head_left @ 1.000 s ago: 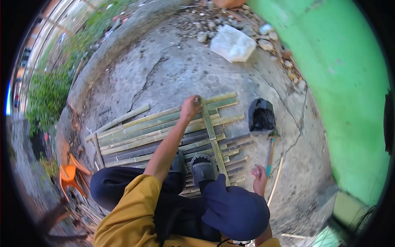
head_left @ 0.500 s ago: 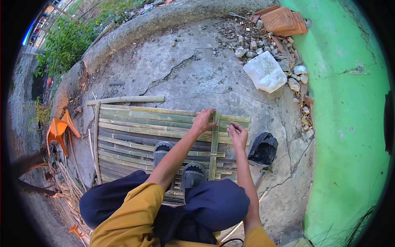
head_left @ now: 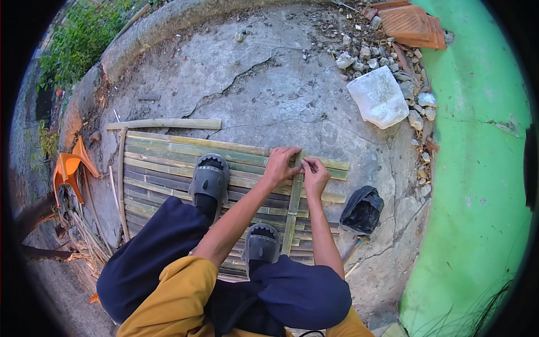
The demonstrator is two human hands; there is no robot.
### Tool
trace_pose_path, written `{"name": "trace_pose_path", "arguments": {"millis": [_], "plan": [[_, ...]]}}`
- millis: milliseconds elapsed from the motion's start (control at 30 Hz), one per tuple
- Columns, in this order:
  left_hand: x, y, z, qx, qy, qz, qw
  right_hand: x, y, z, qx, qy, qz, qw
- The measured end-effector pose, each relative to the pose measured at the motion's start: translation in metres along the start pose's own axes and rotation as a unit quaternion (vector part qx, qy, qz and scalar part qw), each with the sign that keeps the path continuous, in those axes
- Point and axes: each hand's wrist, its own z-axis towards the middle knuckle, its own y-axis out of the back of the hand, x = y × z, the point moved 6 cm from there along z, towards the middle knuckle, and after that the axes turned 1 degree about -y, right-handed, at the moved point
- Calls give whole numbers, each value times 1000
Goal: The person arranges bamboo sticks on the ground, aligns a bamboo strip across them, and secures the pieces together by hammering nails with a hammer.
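Observation:
Split bamboo slats [head_left: 168, 157] lie side by side on the ground like a panel. A green bamboo crosspiece [head_left: 293, 208] runs over them near their right ends. My left hand [head_left: 281, 167] is closed around the crosspiece's far end, thumb on its near side and fingers beyond. Just right of it, my right hand [head_left: 316, 177] is closed in a pinch over the same end, fingertips almost meeting the left thumb. Whatever the pinch holds is too small to make out. My feet in grey sandals [head_left: 210, 180] stand on the slats.
A black plastic bag [head_left: 362, 209] sits right of the slats. A white block [head_left: 378, 98] lies beside rubble and orange tiles [head_left: 407, 25] along the green wall [head_left: 477, 168]. A loose bamboo strip [head_left: 168, 123] lies beyond the panel; an orange plastic piece [head_left: 68, 168] is at left.
My right hand has moved left to the crosspiece and closed to a pinch beside the left hand. My left foot has shifted farther out onto the slats. The view has shifted slightly.

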Motion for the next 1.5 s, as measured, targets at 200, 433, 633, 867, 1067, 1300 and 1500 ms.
{"name": "trace_pose_path", "arguments": {"millis": [200,433,633,867,1067,1300,1500], "plan": [[10,2,-6,-3,3,-16,1000,8,-6,-2,4,27,-43,999],[-1,11,-3,-69,-16,-59,996,24,-8,-1,13,81,-130,988],[7,10,10,-67,-56,-55,995,36,-12,1,13,103,-149,983],[9,7,15,-66,-90,-59,992,38,-11,6,45,113,-165,979],[13,5,12,-65,-70,-75,993,33,-10,2,32,78,-133,988],[12,7,14,-60,-67,-67,994,44,-12,1,31,106,-154,982],[11,10,13,-76,-73,-73,992,45,-12,0,26,112,-158,981]]}}
